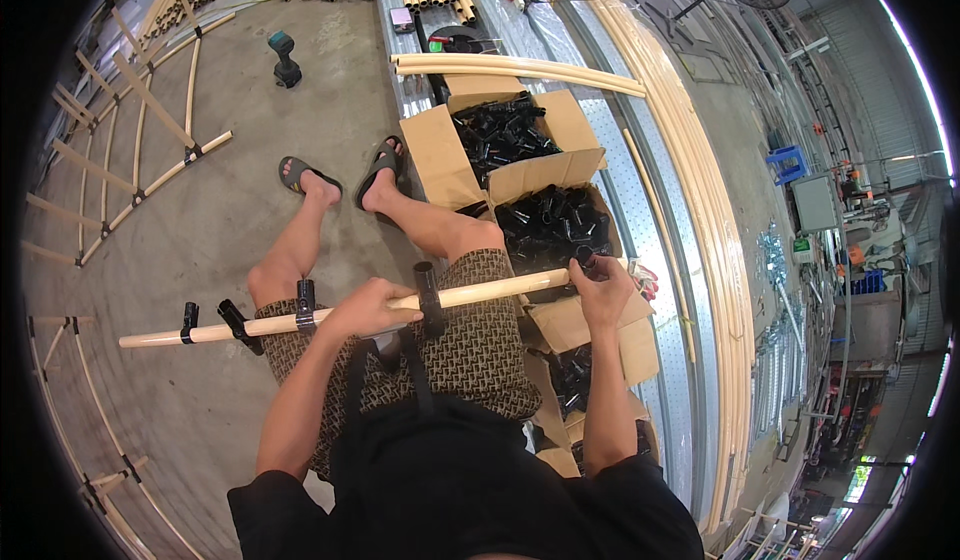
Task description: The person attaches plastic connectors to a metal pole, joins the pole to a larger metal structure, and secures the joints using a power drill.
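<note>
Head view is showing a long, cream-coloured round pole (480,291) lying across the person's lap, with three black plastic tubular connectors (305,307) sitting along its left part, the middle one leaning out of line with the others. The left hand (370,308) is wrapping the pole just beside a fourth black connector (428,298), while the right hand (604,290) is pinching a fifth black connector (584,257) near the pole's right end; the fingers are hiding how far it is seated. If this piece is being positioned, the left hand should be bracing the pole against twisting while the right is turning the piece to match its neighbours. For room, pale pole frames with black joints (138,198) are bordering the far left, so the pole's left end should be swinging little that way; a grey concrete floor (335,70) is offering space ahead, with a teal-and-black cordless drill (285,60) standing on it. Rightward, open brown cardboard cartons (432,155) are crowding the right hand, their raised flaps making the nearest edges, and a bundle of long cream poles (725,360) is running beyond.
</note>
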### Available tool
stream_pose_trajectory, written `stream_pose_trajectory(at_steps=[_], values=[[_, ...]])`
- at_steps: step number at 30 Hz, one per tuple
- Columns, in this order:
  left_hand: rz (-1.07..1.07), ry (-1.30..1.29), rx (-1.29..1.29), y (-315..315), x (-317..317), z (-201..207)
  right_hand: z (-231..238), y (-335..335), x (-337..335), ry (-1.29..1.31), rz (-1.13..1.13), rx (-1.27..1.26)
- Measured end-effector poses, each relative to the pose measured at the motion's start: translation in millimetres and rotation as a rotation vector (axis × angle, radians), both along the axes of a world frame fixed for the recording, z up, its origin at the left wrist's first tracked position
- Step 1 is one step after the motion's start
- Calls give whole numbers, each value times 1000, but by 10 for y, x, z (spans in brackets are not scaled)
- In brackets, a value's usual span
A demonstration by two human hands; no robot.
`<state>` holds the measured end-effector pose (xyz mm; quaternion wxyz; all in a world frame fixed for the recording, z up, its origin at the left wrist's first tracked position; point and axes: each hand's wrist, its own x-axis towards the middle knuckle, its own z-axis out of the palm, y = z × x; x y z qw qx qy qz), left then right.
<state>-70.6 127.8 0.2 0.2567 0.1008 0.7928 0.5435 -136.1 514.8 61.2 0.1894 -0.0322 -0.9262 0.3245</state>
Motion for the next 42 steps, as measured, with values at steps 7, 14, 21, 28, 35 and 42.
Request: stream_pose_trajectory(at_steps=[7,14,21,28,35,42], values=[[25,101,-216,99,57,246,21,-26,-24,-59,-31,146],[120,293,-261,139,186,204,296,-197,-65,-197,26,184],[108,316,-262,128,138,190,75,-547,43,-197,83,191],[88,273,-245,50,116,107,77,-669,88,-102,80,176],[103,346,-309,164,160,141,72,-764,140,-187,101,159],[147,433,-290,147,183,55,37,-911,36,-182,148,233]])
